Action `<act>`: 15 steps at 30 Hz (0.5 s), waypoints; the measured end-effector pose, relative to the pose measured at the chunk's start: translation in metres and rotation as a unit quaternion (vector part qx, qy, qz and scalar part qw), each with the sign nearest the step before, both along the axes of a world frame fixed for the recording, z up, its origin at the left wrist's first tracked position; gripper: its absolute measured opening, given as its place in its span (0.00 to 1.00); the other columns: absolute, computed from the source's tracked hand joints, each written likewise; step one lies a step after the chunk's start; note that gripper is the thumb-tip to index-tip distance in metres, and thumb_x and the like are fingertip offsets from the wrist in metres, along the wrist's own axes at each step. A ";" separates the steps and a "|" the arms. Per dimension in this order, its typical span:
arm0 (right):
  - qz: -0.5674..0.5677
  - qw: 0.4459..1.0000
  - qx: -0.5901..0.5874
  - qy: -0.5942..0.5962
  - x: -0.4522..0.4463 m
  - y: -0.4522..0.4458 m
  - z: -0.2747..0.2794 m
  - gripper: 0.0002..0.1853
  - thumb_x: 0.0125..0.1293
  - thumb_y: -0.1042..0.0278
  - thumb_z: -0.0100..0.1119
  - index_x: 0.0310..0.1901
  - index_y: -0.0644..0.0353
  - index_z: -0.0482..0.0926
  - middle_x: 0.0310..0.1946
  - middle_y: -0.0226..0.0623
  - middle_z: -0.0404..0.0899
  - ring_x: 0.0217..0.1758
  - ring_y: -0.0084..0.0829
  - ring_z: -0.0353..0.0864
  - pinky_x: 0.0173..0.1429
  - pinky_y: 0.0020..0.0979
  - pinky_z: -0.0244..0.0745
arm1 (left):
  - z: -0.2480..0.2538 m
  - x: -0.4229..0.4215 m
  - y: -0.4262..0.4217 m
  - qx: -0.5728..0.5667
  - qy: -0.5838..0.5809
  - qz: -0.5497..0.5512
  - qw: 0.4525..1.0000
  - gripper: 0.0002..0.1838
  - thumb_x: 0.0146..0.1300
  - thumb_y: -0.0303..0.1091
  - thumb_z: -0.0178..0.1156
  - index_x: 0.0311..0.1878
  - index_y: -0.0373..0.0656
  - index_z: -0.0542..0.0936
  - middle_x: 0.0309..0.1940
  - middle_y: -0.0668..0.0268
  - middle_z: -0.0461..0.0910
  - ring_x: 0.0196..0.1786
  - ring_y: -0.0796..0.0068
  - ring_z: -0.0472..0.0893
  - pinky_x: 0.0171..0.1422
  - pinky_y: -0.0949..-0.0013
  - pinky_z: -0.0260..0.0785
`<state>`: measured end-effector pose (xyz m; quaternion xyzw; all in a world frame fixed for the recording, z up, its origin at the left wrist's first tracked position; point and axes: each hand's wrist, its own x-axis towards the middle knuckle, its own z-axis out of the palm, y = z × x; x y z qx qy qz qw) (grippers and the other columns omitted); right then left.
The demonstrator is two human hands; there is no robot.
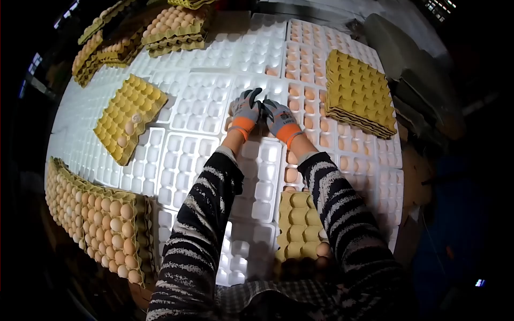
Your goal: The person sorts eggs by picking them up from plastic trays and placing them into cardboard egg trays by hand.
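Gloved left hand (pixel 246 111) and right hand (pixel 279 117), fingers bent, nearly meet over a white tray (pixel 275 87); they hide whether they grip anything. Eggs (pixel 309 94) sit right of the fingers, before stacked yellow cartons (pixel 357 91).

Grey-and-orange gloves (pixel 246 113) at twelve o'clock meet black-and-white striped knit sleeves (pixel 199 214); yellow square egg trays (pixel 357 93) sit at two o'clock, brown and cream round eggs (pixel 101 219) at eight.
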<state>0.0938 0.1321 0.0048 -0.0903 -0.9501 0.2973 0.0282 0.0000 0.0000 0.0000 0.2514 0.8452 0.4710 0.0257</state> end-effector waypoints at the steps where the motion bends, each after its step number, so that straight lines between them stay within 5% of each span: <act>1: 0.025 0.992 0.114 0.042 0.006 0.004 -0.004 0.29 0.65 0.58 0.58 0.69 0.50 0.69 0.70 0.40 0.67 0.71 0.46 0.66 0.75 0.40 0.60 | -0.013 0.001 0.007 -0.094 0.037 -0.012 0.995 0.19 0.64 0.39 0.58 0.58 0.60 0.81 0.62 0.65 0.76 0.66 0.60 0.71 0.75 0.58 0.55; 2: 0.049 0.969 0.226 0.083 0.011 0.012 -0.006 0.27 0.66 0.60 0.57 0.67 0.50 0.71 0.69 0.41 0.68 0.67 0.44 0.71 0.71 0.39 0.67 | -0.027 -0.001 0.003 -0.096 0.085 -0.034 0.991 0.18 0.64 0.39 0.57 0.58 0.61 0.81 0.60 0.67 0.77 0.64 0.60 0.72 0.73 0.58 0.56; 3: 0.053 0.989 0.045 0.129 0.029 -0.004 -0.001 0.24 0.67 0.65 0.55 0.65 0.53 0.73 0.66 0.42 0.71 0.66 0.44 0.72 0.70 0.40 0.69 | -0.036 0.008 -0.026 -0.040 0.081 -0.005 0.996 0.19 0.63 0.33 0.58 0.58 0.60 0.82 0.59 0.64 0.77 0.64 0.57 0.72 0.73 0.56 0.58; 7: -0.019 0.948 -0.267 0.171 0.118 0.054 0.064 0.21 0.66 0.77 0.58 0.61 0.57 0.77 0.60 0.38 0.77 0.58 0.32 0.80 0.61 0.29 0.75 | 0.014 0.047 -0.036 0.276 -0.108 -0.002 0.955 0.18 0.68 0.22 0.54 0.60 0.41 0.80 0.60 0.65 0.80 0.61 0.73 0.77 0.65 0.68 0.69; 11: 0.029 0.994 -0.091 0.052 0.253 0.075 0.136 0.21 0.60 0.79 0.64 0.56 0.56 0.81 0.55 0.37 0.80 0.50 0.33 0.82 0.55 0.29 0.78 | 0.066 0.139 -0.068 0.099 -0.101 -0.174 0.975 0.21 0.67 0.23 0.60 0.64 0.39 0.77 0.60 0.67 0.80 0.59 0.74 0.78 0.65 0.69 0.70; 13: -0.037 0.989 -0.138 -0.049 0.282 0.065 0.150 0.21 0.57 0.77 0.68 0.53 0.54 0.82 0.54 0.35 0.81 0.48 0.36 0.83 0.55 0.32 0.79 | 0.081 0.183 -0.068 0.068 -0.171 -0.258 0.948 0.23 0.64 0.26 0.63 0.63 0.42 0.77 0.59 0.63 0.80 0.61 0.68 0.78 0.67 0.65 0.69; 15: -0.017 0.995 -0.016 -0.094 0.302 0.060 0.145 0.22 0.57 0.71 0.68 0.55 0.52 0.81 0.54 0.35 0.80 0.51 0.38 0.82 0.55 0.34 0.78 | 0.099 0.216 -0.053 -0.078 -0.013 -0.352 0.933 0.28 0.58 0.31 0.68 0.64 0.46 0.77 0.59 0.61 0.79 0.62 0.59 0.76 0.70 0.58 0.65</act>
